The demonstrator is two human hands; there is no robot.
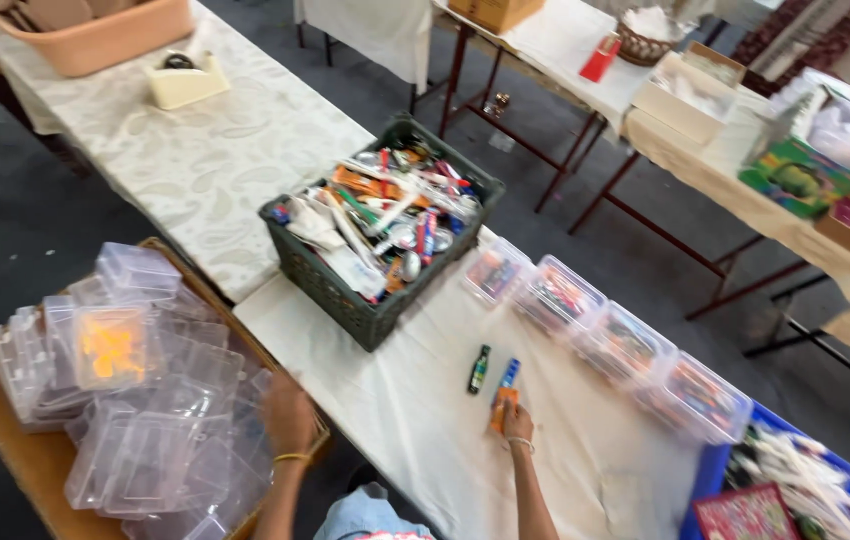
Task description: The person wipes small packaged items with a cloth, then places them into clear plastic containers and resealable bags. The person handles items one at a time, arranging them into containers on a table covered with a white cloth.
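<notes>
Right hand (517,422) is pinching a small orange packet (501,408) near the tabletop's (415,420) near edge, light and stiff-looking, best gripped by its long sides, while left hand (288,412) is reaching into slippery clear plastic boxes (160,440), fingers hidden.

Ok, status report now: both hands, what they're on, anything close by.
Left hand down among clear plastic boxes. Right hand on orange packet on table. Small dark bottle just beside it, apart.

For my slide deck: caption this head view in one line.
Left hand reaches into clear plastic boxes; right hand touches an orange packet on the table.
</notes>
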